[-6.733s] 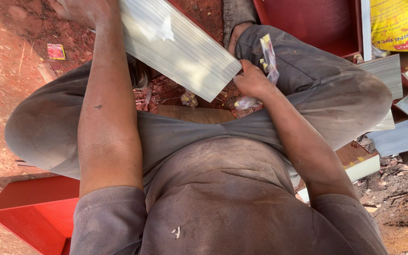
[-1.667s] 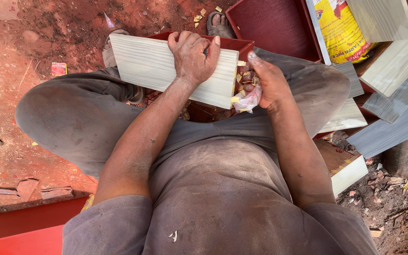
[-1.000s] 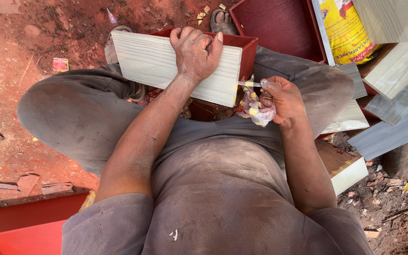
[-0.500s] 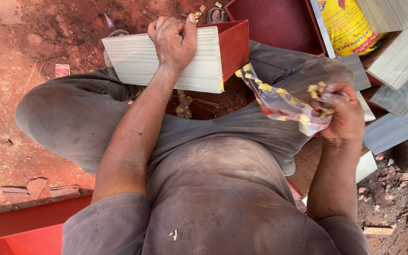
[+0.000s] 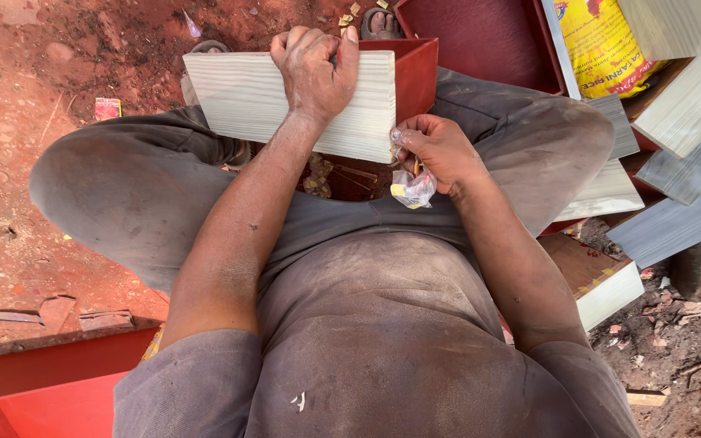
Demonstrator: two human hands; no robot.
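Observation:
I sit on red earth, knees spread. My left hand grips the top edge of a pale wood-grain board and holds it flat against a red box between my legs. My right hand is at the board's lower right corner, pinching a strip of clear film with yellow marks that is bunched under the palm. Peeled scraps lie below the board.
More pale and grey boards are stacked at the right beside a yellow sack. A cream board leans under my right knee. A red metal piece lies at lower left; rubble at right.
My right hand, which had pulled a long strip of film out to the right, has come back to the board's corner with the film bunched up. The left hand shifted right along the board's top.

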